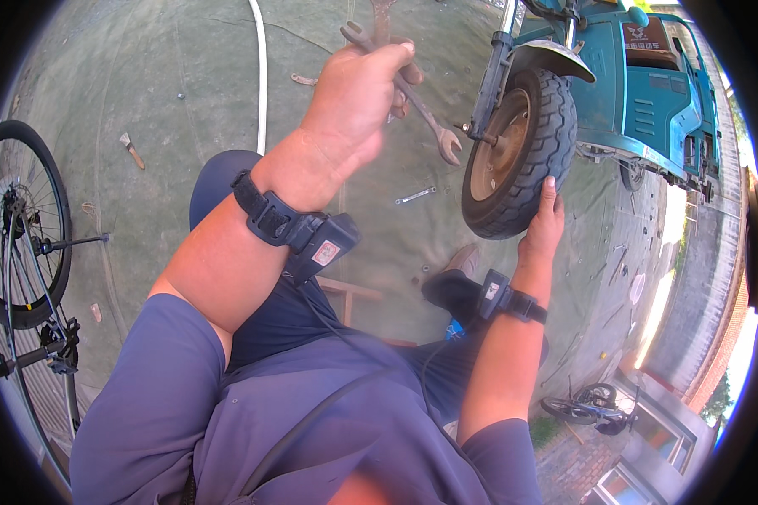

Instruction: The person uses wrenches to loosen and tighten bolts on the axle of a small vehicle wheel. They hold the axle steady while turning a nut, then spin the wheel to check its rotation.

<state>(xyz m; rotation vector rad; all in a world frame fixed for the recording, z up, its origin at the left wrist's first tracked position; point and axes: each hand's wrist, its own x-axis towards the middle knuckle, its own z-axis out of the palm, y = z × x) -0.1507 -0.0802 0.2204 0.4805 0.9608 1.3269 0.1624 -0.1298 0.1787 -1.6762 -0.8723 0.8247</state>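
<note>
My left hand (369,95) is closed around a rusty open-ended wrench (417,104), whose lower jaw points toward the wheel. A second rusty flat tool (382,22), probably a wrench, rises from the same grip, partly out of frame. My right hand (543,224) holds the lower right side of a black front tyre (553,132), with a digit along its tread. The wheel has a rusty rim (480,180) and belongs to a teal electric vehicle (597,95). Its axle (493,139) meets the lower end of the fork leg (483,117). Some fingers are hidden.
A small wrench (415,196) lies on the green ground sheet (379,252) between my legs. A brush (132,151) and white hose (262,82) are ahead to the left. A bicycle wheel (63,189) stands far left; another bicycle (597,410) is at lower right.
</note>
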